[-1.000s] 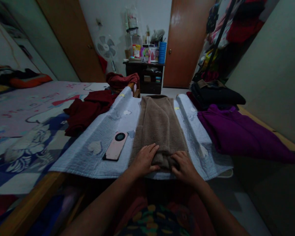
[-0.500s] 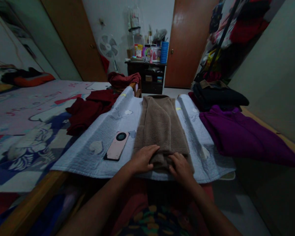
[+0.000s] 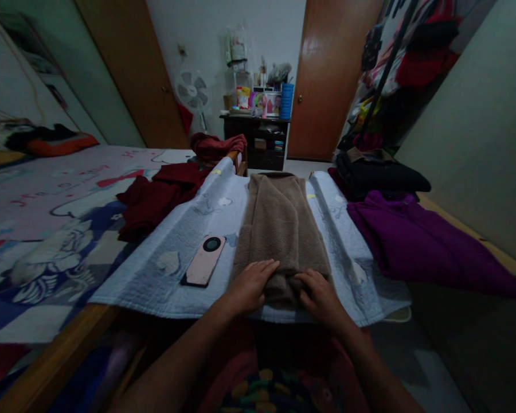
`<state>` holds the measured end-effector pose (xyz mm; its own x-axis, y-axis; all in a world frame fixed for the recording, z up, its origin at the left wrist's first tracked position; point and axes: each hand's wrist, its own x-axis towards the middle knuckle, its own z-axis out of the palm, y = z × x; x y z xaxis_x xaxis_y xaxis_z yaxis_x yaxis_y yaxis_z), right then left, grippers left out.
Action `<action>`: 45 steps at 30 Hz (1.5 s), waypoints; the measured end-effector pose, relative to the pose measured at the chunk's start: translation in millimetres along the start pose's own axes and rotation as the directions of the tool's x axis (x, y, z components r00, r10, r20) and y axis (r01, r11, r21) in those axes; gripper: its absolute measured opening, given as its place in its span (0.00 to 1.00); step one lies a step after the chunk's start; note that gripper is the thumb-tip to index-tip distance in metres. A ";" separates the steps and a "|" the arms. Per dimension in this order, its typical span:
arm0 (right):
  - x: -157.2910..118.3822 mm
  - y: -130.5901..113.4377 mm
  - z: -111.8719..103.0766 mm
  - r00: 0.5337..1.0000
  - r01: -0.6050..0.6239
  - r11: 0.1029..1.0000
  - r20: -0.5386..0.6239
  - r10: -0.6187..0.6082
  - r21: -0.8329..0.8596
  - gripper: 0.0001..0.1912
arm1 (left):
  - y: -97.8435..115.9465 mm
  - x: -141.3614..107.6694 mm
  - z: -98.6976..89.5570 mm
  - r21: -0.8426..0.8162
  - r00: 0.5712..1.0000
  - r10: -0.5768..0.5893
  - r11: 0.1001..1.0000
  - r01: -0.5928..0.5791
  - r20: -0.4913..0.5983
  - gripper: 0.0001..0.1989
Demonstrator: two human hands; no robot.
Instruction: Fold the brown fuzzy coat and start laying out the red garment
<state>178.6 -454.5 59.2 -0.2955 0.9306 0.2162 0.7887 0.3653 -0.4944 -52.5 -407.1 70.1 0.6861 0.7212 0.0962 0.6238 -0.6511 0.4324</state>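
Room: dim, with a dark cabinet (image 3: pixel 264 162) at twelve o'clock, beyond a pale blue cloth (image 3: pixel 148 292).
Brown garment (image 3: pixel 275 226): flat on the cloth, stretching away from the hands, long axis six to twelve, near end folded.
Nearer hand: neither; both touch that end, one at seven o'clock, one at five.
Left hand (image 3: pixel 251 287): fingers close together over the fold, thumb apart; I cannot tell whether it pinches.
Right hand (image 3: pixel 320 295): fingers bent onto the fold, thumb lower; grip unclear.
Phone (image 3: pixel 205 263): ten o'clock from the left hand, clear of the garment.
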 end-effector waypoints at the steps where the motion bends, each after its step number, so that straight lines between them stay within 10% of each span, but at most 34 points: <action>1: -0.2 0.5 1.4 1.000 0.003 1.000 0.001 -0.003 -0.002 0.19 | 0.2 0.7 0.6 0.007 1.000 -0.004 1.000 0.004 -0.009 0.45; 9: 1.0 -7.4 -7.9 0.995 -0.009 1.000 0.097 0.011 -0.021 0.15 | 6.9 6.0 16.8 0.130 0.987 -0.075 0.987 0.094 -0.144 0.33; 16: 26.5 -4.8 -36.4 0.997 -0.072 0.987 0.016 0.071 0.143 0.14 | -0.4 9.5 -7.4 0.088 0.990 -0.038 0.995 0.050 -0.133 0.35; 20: 35.8 2.7 -23.6 0.974 -0.047 0.995 -0.218 0.065 0.087 0.16 | 3.1 7.8 -6.6 0.127 0.993 -0.032 0.991 0.046 -0.113 0.32; 26: 34.3 11.1 7.6 0.981 -0.119 0.989 -0.163 0.105 -0.083 0.21 | 9.6 2.2 -8.5 0.044 0.999 -0.024 0.999 0.025 -0.042 0.35; 33: 31.2 17.1 8.1 0.988 -0.090 0.994 -0.132 0.080 -0.069 0.15 | 4.8 21.7 -20.8 -0.107 0.994 -0.076 0.992 0.068 -0.075 0.11; 45: 28.1 3.0 18.1 0.976 -0.143 0.972 -0.187 0.108 -0.185 0.18 | -0.2 17.0 9.3 -0.034 0.988 -0.036 0.999 0.032 -0.148 0.28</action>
<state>162.9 -426.8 48.5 -0.1024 0.9435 0.3153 0.9088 0.2176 -0.3560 -37.4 -396.9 63.4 0.5999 0.7714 0.2123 0.6322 -0.6196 0.4652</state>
